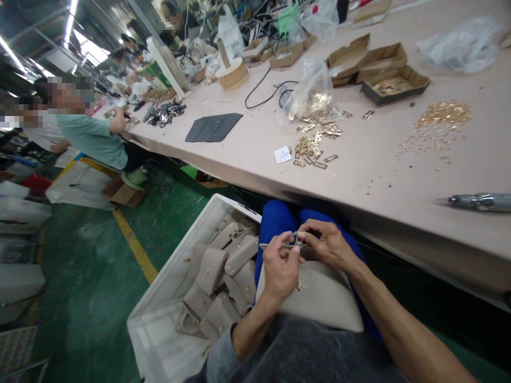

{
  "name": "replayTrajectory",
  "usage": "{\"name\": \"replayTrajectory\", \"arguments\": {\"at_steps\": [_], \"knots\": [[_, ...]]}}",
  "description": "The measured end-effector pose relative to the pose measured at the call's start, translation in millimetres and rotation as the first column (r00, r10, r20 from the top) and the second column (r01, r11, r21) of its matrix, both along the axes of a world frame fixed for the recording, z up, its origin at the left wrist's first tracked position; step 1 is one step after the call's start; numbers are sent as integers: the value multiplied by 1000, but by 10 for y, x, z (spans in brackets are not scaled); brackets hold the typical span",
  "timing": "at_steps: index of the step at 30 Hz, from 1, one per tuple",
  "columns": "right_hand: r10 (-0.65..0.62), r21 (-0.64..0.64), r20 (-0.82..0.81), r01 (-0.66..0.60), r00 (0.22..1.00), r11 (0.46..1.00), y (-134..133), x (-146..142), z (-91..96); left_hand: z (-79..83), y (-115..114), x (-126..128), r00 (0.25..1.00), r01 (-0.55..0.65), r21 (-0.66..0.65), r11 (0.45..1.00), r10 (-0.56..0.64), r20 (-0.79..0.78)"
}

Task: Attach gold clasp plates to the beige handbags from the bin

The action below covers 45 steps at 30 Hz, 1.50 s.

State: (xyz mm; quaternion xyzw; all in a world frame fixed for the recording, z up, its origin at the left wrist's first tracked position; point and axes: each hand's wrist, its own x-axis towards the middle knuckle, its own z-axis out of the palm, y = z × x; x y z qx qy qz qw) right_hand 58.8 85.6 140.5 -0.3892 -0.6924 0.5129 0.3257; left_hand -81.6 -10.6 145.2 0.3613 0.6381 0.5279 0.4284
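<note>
A beige handbag [319, 298] rests on my lap, a small metal fitting showing on its front. My left hand [281, 266] is closed on the edge of the bag's flap, thumb and fingers pinching it from both sides. Close against it, my right hand [323, 242] pinches at the same edge, around a small metal piece [298, 240] that my fingers partly cover. Exactly how that piece sits on the flap I cannot make out. On the table in front lie several gold rectangular frames [315, 146], some spilling from a clear plastic bag [313, 98].
A white bin [159, 303] holding several beige bags [211, 268] stands at my left. On the table are a pile of small gold parts [447, 114], a cardboard box [395, 85], an electric screwdriver [479, 202] and a dark mat [214, 127]. A co-worker [91, 133] sits further left.
</note>
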Motion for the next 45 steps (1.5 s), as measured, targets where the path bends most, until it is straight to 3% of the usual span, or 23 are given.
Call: {"name": "replayTrajectory", "arguments": {"at_steps": [3,6,19,25,29,37,41,45], "knots": [[68,-146,-13,-69,998,987,74,11,-31,-143,97,-31,981,142,-30,989,-136,139],[130,-240,-52,-139,990,961,99,28,-68,-260,159,-44,973,79,-20,997,-73,220],[-61,-185,50,69,997,980,23,-75,-187,-336,187,1,956,18,-8,1000,-15,294],[-11,-220,-28,4,1000,975,23,-76,-291,-351,211,5,955,-26,-43,999,37,293],[-62,-177,9,62,998,982,43,-84,-342,-362,236,-29,959,32,-43,999,-18,284],[-139,-367,-10,126,990,922,161,-146,-495,-416,321,-74,948,100,-35,994,-85,306],[-130,-359,-2,121,992,926,196,-159,-520,-457,386,-56,965,60,-52,997,-45,258],[-168,-329,25,167,985,930,186,-209,-416,-463,437,-62,978,-5,-81,997,22,209]]}}
